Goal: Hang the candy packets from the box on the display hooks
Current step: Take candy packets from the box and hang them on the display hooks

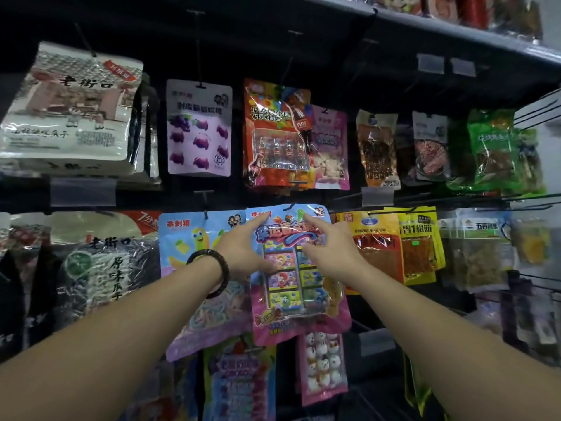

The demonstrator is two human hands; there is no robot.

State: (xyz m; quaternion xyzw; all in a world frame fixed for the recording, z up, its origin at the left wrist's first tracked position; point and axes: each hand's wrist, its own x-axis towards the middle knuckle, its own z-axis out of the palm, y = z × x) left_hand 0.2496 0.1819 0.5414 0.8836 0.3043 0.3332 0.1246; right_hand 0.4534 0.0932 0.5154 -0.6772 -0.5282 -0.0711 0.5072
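A pink and blue candy packet (299,287) with cartoon boxes printed on it hangs at the middle of the display, its top hole at a black hook (290,207). My left hand (243,250) holds the packet's left edge, thumb on its front and index finger stretched up toward the top. My right hand (329,244) lies on the packet's upper right part with the index finger pointing up to the top edge. The box is out of view.
A blue banana-print packet (194,238) hangs just left, yellow snack packets (391,247) just right. An orange chocolate packet (273,132) and a purple grape gummy packet (198,129) hang above. A snowman packet (321,363) hangs below. A shelf edge (455,38) juts out overhead.
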